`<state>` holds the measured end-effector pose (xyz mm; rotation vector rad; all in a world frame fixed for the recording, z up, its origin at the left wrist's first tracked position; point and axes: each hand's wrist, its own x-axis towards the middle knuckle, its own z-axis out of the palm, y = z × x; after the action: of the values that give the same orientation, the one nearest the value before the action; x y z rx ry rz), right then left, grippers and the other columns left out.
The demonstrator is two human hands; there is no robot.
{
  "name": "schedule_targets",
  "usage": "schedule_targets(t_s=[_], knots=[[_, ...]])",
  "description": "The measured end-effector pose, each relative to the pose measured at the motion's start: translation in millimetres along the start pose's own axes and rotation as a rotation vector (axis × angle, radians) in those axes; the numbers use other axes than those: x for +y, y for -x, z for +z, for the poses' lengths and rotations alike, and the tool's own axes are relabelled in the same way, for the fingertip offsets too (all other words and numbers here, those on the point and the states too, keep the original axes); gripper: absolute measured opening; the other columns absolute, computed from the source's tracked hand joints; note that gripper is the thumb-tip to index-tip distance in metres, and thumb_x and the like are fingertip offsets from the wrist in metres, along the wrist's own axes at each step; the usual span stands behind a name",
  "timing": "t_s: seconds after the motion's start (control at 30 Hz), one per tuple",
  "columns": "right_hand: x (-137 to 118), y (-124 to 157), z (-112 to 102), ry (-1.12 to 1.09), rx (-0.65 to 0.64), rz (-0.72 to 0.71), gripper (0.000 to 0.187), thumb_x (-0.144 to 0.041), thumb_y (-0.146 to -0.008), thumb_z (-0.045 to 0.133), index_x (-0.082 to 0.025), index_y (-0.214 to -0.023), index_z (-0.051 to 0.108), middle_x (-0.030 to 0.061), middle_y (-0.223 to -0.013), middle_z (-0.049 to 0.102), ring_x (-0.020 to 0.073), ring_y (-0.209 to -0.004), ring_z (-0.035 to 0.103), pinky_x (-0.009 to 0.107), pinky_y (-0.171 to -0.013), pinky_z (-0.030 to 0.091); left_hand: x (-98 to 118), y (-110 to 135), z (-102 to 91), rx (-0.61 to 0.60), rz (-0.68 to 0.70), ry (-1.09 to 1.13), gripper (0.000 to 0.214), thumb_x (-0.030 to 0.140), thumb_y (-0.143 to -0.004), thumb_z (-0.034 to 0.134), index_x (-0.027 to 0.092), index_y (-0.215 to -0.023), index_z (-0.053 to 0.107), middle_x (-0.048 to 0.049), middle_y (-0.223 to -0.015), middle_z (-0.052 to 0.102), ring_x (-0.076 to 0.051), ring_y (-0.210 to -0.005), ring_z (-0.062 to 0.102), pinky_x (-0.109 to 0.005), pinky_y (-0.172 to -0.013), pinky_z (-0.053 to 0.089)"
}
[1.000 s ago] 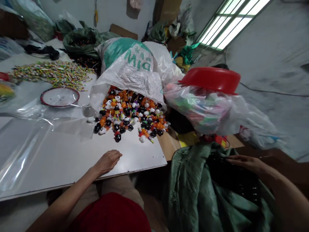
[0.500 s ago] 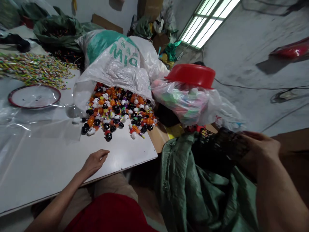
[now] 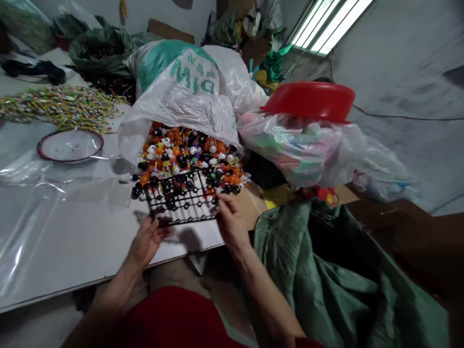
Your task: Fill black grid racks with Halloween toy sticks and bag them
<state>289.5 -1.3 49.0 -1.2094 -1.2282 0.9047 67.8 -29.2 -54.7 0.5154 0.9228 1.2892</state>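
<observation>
A black plastic grid frame with thin bars and small rings is held tilted above the front of the white table. My right hand pinches its right edge between thumb and fingers. At the lower left corner, my left hand has its thumb and fingers closed on the frame, slightly blurred. Just behind the grid lies a heap of small orange, black and white pumpkin and ghost pieces, spilling from a white and green woven sack. The frame partly covers the nearest pieces.
A dark green sack gapes at the right of the table edge. A red basin sits upside down on a clear bag of coloured pieces. To the left are a red-rimmed round tray, clear plastic sheeting and a yellow-green heap.
My right hand has moved left from the green sack's mouth, bringing the black grid over the table. My left hand has risen slightly from the tabletop and closed on the frame's corner.
</observation>
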Motion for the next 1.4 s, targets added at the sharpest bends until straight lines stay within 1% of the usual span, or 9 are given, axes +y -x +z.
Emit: schedule_targets(t_s=[0.1, 0.2, 0.43, 0.53, 0.63, 0.73, 0.9, 1.17, 1.4], knots=[[64, -2, -10, 0.121, -0.207, 0.109, 0.035, -0.053, -0.083, 0.064, -0.020, -0.094, 0.068, 0.0053, -0.087, 0.070, 0.0190, -0.077, 0.064, 0.034, -0.073, 0.052, 23, 23, -44.6, 0.188, -0.092, -0.086, 0.055, 0.041, -0.058, 0.089, 0.018, -0.097, 0.058, -0.0010, -0.082, 0.071, -0.010, -0.052, 0.060, -0.018, -0.045, 0.043], [93, -35, -48, 0.581, -0.105, 0.053, 0.030, -0.043, -0.089, 0.058, -0.017, -0.097, 0.068, 0.0108, -0.096, 0.071, 0.0227, -0.088, 0.064, 0.036, -0.082, 0.049, 32, 35, -74.7, 0.288, -0.220, -0.237, 0.060, 0.043, -0.054, 0.089, 0.015, -0.097, 0.058, -0.0040, -0.081, 0.071, -0.011, -0.050, 0.060, -0.019, -0.042, 0.041], [119, -86, -69, 1.265, -0.197, 0.174, 0.018, -0.025, -0.089, 0.056, -0.012, -0.092, 0.069, 0.0170, -0.098, 0.070, 0.0225, -0.087, 0.065, 0.029, -0.074, 0.043, 19, 47, -86.2, 0.389, -0.100, -0.846, 0.062, 0.052, -0.074, 0.070, 0.015, -0.121, 0.054, -0.0062, -0.081, 0.069, -0.020, -0.059, 0.066, -0.029, -0.052, 0.050], [118, -80, -54, 1.143, -0.104, 0.158, 0.023, -0.031, -0.088, 0.054, -0.012, -0.090, 0.067, 0.0147, -0.086, 0.070, 0.0218, -0.076, 0.063, 0.029, -0.068, 0.043, 27, 52, -94.0, 0.475, 0.325, -1.459, 0.063, 0.050, -0.084, 0.063, 0.016, -0.135, 0.051, -0.0126, -0.099, 0.071, -0.028, -0.088, 0.070, -0.036, -0.074, 0.055], [108, -63, -7, 0.679, -0.044, 0.089, 0.032, -0.045, -0.083, 0.059, -0.016, -0.091, 0.064, 0.0082, -0.080, 0.068, 0.0194, -0.068, 0.060, 0.029, -0.062, 0.045, 28, 44, -97.8, 0.188, 0.604, -1.806, 0.051, 0.045, -0.091, 0.057, 0.014, -0.132, 0.056, -0.0200, -0.129, 0.063, -0.034, -0.121, 0.059, -0.047, -0.100, 0.048], [98, -30, 75, 0.190, -0.332, 0.081, 0.035, -0.050, -0.077, 0.063, -0.018, -0.092, 0.061, 0.0042, -0.080, 0.066, 0.0175, -0.068, 0.060, 0.029, -0.064, 0.048, 11, 34, -96.9, -0.034, 0.630, -1.977, 0.048, 0.044, -0.093, 0.055, 0.014, -0.130, 0.060, -0.0210, -0.143, 0.054, -0.036, -0.134, 0.050, -0.056, -0.111, 0.036], [105, 13, 169, 0.040, -0.561, 0.207, 0.027, -0.046, -0.071, 0.066, -0.022, -0.073, 0.056, -0.0001, -0.070, 0.060, 0.0157, -0.067, 0.056, 0.031, -0.070, 0.050, -17, 39, -104.0, 0.026, 0.628, -1.997, 0.051, 0.046, -0.094, 0.054, 0.013, -0.133, 0.059, -0.0200, -0.141, 0.056, -0.033, -0.136, 0.048, -0.052, -0.114, 0.034], [118, 9, 142, 0.124, -0.685, 0.184, 0.030, -0.048, -0.071, 0.070, -0.020, -0.078, 0.061, 0.0023, -0.076, 0.063, 0.0182, -0.071, 0.059, 0.034, -0.073, 0.051, 64, -11, -111.8, -0.558, 0.535, -2.022, 0.039, 0.018, -0.090, 0.059, 0.028, -0.129, 0.061, -0.0048, -0.149, 0.051, -0.026, -0.142, 0.041, -0.048, -0.114, 0.034], [124, 20, 132, 0.116, -0.535, 0.215, 0.033, -0.052, -0.071, 0.070, -0.021, -0.076, 0.059, 0.0036, -0.079, 0.066, 0.0191, -0.072, 0.061, 0.034, -0.073, 0.052, 11, 21, -80.3, -0.220, 0.570, -2.081, 0.043, 0.030, -0.095, 0.053, 0.012, -0.134, 0.055, -0.0201, -0.143, 0.054, -0.030, -0.131, 0.052, -0.047, -0.107, 0.041]])
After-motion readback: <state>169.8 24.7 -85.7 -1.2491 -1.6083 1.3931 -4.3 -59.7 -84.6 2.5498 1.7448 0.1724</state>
